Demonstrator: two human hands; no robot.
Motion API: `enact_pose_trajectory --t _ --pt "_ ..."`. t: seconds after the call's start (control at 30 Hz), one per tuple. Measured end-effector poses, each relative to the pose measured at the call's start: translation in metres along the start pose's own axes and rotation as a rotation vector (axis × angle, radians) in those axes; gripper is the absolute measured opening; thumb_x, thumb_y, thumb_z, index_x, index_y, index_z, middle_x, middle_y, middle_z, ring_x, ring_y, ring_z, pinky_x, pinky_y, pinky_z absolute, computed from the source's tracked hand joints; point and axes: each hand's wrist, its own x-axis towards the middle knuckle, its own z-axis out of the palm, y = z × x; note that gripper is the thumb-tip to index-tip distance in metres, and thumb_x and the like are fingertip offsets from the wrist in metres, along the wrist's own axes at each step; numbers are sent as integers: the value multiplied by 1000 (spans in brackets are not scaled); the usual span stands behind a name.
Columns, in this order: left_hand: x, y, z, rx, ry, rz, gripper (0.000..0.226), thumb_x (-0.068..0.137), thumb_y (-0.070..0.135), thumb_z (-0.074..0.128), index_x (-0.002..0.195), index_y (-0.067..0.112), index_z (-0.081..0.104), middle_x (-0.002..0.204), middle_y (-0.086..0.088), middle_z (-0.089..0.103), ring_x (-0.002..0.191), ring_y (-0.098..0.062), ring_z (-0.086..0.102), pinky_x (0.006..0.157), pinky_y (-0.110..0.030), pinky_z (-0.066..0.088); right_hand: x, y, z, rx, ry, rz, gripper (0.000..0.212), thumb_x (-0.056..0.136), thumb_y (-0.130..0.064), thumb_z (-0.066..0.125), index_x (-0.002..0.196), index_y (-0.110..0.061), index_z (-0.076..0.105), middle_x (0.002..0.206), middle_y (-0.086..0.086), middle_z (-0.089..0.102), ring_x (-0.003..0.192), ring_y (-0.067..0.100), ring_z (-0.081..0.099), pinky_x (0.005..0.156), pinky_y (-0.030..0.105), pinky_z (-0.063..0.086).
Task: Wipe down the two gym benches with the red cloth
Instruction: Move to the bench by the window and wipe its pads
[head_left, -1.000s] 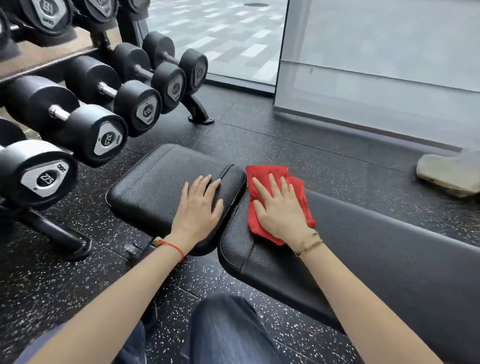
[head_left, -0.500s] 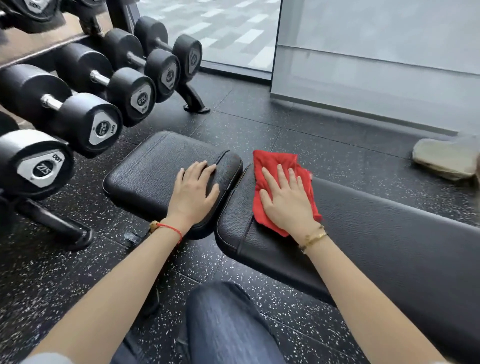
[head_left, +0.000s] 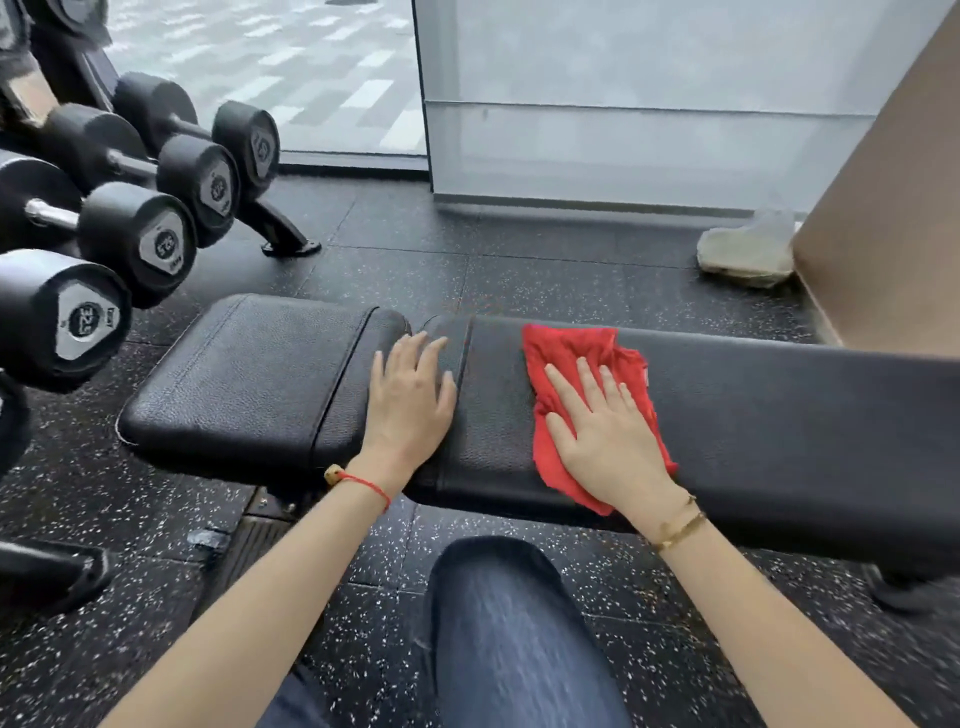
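A black gym bench lies across the view in two parts: a short seat pad (head_left: 249, 374) on the left and a long back pad (head_left: 779, 415) on the right. My right hand (head_left: 602, 441) lies flat with spread fingers on the red cloth (head_left: 571, 345) and presses it onto the long pad near its left end. My left hand (head_left: 410, 400) rests flat and empty across the gap between the two pads. Only this one bench is in view.
A rack of black dumbbells (head_left: 124, 244) stands close on the left, its foot (head_left: 285, 239) on the speckled rubber floor. A crumpled grey cloth (head_left: 743, 254) lies by a brown panel (head_left: 893, 208) at the far right. My knee in jeans (head_left: 509, 623) is in front of the bench.
My right hand has slid the red cloth to the right along the long pad, away from its end. My left hand has shifted right onto the gap. The view has turned right.
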Motion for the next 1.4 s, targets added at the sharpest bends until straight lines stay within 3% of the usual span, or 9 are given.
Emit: enact_pose_trajectory --t 0.13,0.23,0.37,0.6,0.8,0.93,1.23,1.4 --pt "0 29 18 -24 -70 47 47 98 30 44 142 14 45 151 -8 40 144 -25 30 119 -50 19 29 29 -12 29 -55 180 59 101 -44 29 155 -34 6 163 11 3 150 32 4 122 45 1" --pt "-2 39 29 -24 -93 2 47 97 33 45 142 17 44 152 -9 36 145 -24 26 121 -51 12 26 21 -10 55 -50 88 59 101 -43 29 155 -34 7 163 10 3 151 31 2 123 43 -1" --pt "-2 38 30 1 -66 2 46 95 33 47 139 20 48 149 -7 41 142 -24 32 119 -51 17 -10 29 -5 60 6 -12 59 100 -43 33 154 -36 12 163 4 9 151 26 8 123 37 2" --pt "-3 41 30 41 -44 1 45 94 33 47 137 19 50 146 -7 44 138 -25 35 117 -52 21 23 75 -20 57 -38 295 57 102 -40 29 155 -32 10 164 9 5 150 31 5 123 42 0" --pt "-3 42 30 31 -41 -6 44 94 31 49 136 18 51 147 -9 43 139 -26 35 118 -51 19 12 21 -11 87 -22 34 58 101 -39 32 155 -32 13 163 8 7 151 27 6 123 39 0" --pt "-4 45 28 50 -59 -7 45 96 32 47 138 18 49 148 -9 42 140 -25 34 119 -51 17 -22 35 -9 70 3 3 57 100 -39 34 154 -34 14 163 4 11 150 24 9 123 37 3" --pt "-11 85 29 -9 -86 17 42 99 29 40 138 16 49 151 -8 40 143 -24 30 121 -51 12 7 130 -26 58 -46 390 56 101 -39 26 155 -32 10 164 9 5 150 31 4 123 43 0" --pt "-5 123 44 -57 -109 55 45 100 30 38 142 16 45 152 -7 38 145 -23 27 122 -51 10 22 103 -26 68 -55 205 57 102 -36 29 155 -30 11 164 10 5 151 30 3 123 43 -1"
